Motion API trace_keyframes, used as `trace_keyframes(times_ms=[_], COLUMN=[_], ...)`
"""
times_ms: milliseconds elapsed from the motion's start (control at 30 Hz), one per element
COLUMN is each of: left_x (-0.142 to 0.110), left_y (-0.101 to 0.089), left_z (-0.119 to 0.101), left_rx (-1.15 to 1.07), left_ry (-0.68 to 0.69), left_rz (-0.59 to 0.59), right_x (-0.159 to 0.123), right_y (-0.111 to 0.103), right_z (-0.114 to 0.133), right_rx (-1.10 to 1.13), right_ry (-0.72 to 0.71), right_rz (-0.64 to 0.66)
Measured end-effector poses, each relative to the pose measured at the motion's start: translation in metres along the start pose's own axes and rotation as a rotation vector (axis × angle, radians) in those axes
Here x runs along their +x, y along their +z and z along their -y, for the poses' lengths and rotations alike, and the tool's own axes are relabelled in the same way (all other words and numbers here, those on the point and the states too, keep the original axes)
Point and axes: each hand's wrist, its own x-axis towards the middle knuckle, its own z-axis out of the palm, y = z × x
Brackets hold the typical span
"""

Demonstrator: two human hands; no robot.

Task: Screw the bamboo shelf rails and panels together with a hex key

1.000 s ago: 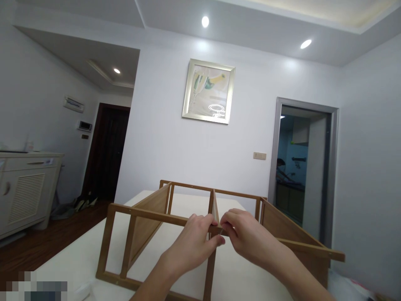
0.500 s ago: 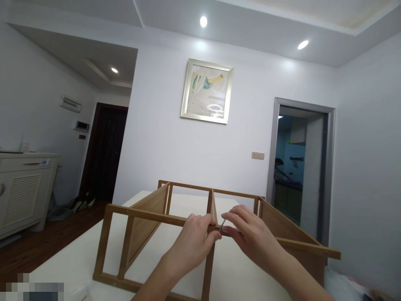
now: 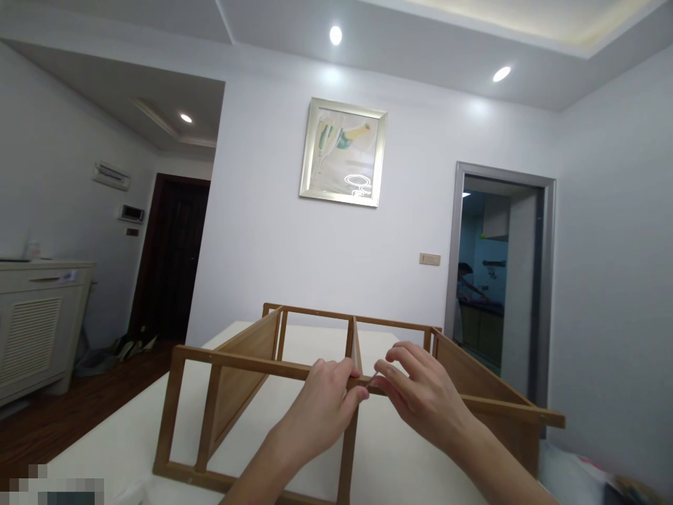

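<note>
wooden frame (image 3: 247, 365) stands on the white table (image 3: 126, 435), open lattice of rails and panels, near top rail running left to right across the middle of the view. left hand (image 3: 323, 407) grips that rail where the centre upright meets it, fingers curled over the top, thumb underneath, closed on the wood. right hand (image 3: 420, 396) just to the right of the joint, thumb and forefinger pinched narrow on a small thin metal piece (image 3: 371, 381) at the rail; other fingers spread loosely above. what the piece is, too small to tell.

against a second ago: both hands at the same joint, left grip unchanged. right hand's fingers now more fanned, wrist a little higher. whole view has swung slightly; frame, framed picture (image 3: 343, 152) and doorway (image 3: 497, 280) sit further left in shot. the frame's loose right-hand rail end (image 3: 547, 419) also reads lower and further left. cabinet (image 3: 36, 322) at far left partly out of view.
</note>
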Motion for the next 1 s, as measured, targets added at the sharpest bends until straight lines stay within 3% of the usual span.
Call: trace_keyframes(times_ms=[533, 700, 800, 1000], left_x=[0.003, 0.001, 0.0, 0.001], left_y=[0.004, 0.001, 0.0, 0.004], left_z=[0.005, 0.004, 0.008, 0.023], left_rx=[-0.001, -0.005, -0.006, 0.046], left_ry=[0.01, 0.012, 0.03, 0.101], left_rz=[-0.004, 0.0, 0.017, 0.006], right_x=[-0.001, 0.002, 0.008, 0.032], right_y=[-0.002, 0.0, 0.0, -0.012], right_z=[0.008, 0.012, 0.01, 0.004], right_rx=[-0.01, 0.008, 0.055, 0.115], right_ry=[0.067, -0.026, -0.01, -0.03], right_rz=[0.004, 0.128, 0.21, 0.476])
